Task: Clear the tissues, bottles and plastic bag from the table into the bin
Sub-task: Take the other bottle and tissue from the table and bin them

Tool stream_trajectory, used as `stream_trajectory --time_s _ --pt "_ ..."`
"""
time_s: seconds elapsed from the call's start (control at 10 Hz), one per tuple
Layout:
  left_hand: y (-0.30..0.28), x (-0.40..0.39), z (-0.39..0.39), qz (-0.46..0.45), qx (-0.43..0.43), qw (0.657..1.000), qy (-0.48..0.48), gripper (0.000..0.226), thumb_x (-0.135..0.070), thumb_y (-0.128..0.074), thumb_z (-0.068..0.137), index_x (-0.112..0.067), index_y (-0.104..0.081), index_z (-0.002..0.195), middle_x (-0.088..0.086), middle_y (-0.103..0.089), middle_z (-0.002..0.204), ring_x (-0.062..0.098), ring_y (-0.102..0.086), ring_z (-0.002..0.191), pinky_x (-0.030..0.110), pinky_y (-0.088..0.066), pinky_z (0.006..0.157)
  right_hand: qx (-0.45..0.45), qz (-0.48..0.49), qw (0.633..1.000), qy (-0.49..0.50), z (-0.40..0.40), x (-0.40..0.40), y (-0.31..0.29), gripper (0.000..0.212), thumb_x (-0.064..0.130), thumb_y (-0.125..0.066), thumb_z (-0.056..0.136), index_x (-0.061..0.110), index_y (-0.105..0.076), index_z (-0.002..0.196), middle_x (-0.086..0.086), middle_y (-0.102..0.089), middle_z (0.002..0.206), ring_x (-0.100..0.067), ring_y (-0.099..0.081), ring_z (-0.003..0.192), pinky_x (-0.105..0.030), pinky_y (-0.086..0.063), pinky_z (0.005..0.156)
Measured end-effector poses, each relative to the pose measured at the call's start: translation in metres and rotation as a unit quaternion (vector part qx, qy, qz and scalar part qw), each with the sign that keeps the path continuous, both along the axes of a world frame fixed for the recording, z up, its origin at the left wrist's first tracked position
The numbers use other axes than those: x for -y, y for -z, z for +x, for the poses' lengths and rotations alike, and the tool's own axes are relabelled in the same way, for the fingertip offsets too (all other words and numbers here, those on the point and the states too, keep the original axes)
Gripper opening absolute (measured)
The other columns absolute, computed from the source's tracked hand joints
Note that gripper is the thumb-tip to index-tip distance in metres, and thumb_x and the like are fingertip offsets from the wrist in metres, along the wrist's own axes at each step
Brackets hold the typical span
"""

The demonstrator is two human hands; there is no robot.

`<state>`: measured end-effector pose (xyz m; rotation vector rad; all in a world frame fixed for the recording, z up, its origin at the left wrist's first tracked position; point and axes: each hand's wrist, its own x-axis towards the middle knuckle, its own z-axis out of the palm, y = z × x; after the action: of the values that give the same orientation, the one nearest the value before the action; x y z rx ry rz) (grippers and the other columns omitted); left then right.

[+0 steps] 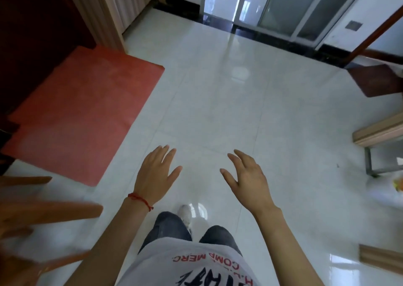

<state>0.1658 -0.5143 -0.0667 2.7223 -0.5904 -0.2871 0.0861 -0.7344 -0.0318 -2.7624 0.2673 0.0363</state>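
**Empty hands over a white tiled floor**

Glossy white floor tiles (218,89) fill most of the view, reflecting light from sliding glass doors (283,8) at the far side. On the grey shirt (196,264) at the bottom edge, red upside-down letters read roughly "COMP MERC"; the black lettering below is too cut off to read. A red mat (82,115) lies on the floor to the left, beside dark wooden furniture. Blurred wooden chair parts (43,213) cross the lower left corner. At the right edge stand a wooden stool or low desk (379,131) with a metal leg, and a dark brown panel farther back.

Both hands hang above the floor, holding nothing. The left hand (156,172), with a red string bracelet (140,200) on its wrist, has straight fingers. The right hand (248,176) is spread, fingers slightly bent. A white shoe (185,212) shows below them. Something blurred, white and orange (398,185), sits at the far right edge; I cannot tell what it is. No tissues, bottles, bag or bin can be made out.
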Motion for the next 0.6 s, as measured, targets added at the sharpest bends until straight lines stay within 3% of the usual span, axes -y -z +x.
stream_trajectory --time_s 0.3,0.4,0.6 --pt "0.003 -0.021 0.103 0.011 0.000 0.997 -0.074 0.070 -0.055 -0.023 0.087 -0.005 -0.051 0.127 0.019 -0.053 0.131 0.036 -0.046 0.125 0.046 -0.035 0.101 -0.008 -0.007 0.997 -0.071 0.132 -0.005 0.000 0.052 0.045 -0.043 0.089 0.006 -0.058 0.119 -0.015 -0.056 0.129 -0.032 -0.055 0.116 -0.043 -0.048 0.090" --pt "0.006 -0.028 0.127 0.018 -0.004 0.994 -0.107 0.074 -0.057 -0.014 0.092 -0.003 -0.056 0.121 0.020 -0.059 0.123 0.037 -0.053 0.117 0.048 -0.041 0.095 -0.016 -0.008 0.994 -0.112 0.176 -0.008 0.003 0.060 0.050 -0.033 0.088 0.007 -0.057 0.120 -0.015 -0.055 0.130 -0.032 -0.054 0.117 -0.044 -0.047 0.091" --pt "0.004 -0.038 0.180 0.022 -0.011 0.979 -0.201 0.076 -0.055 -0.009 0.093 -0.003 -0.057 0.120 0.019 -0.061 0.122 0.035 -0.055 0.115 0.047 -0.043 0.094 -0.017 -0.007 0.979 -0.201 0.275 -0.019 0.005 0.056 0.048 -0.037 0.089 0.007 -0.058 0.120 -0.015 -0.056 0.130 -0.033 -0.055 0.116 -0.044 -0.047 0.090"
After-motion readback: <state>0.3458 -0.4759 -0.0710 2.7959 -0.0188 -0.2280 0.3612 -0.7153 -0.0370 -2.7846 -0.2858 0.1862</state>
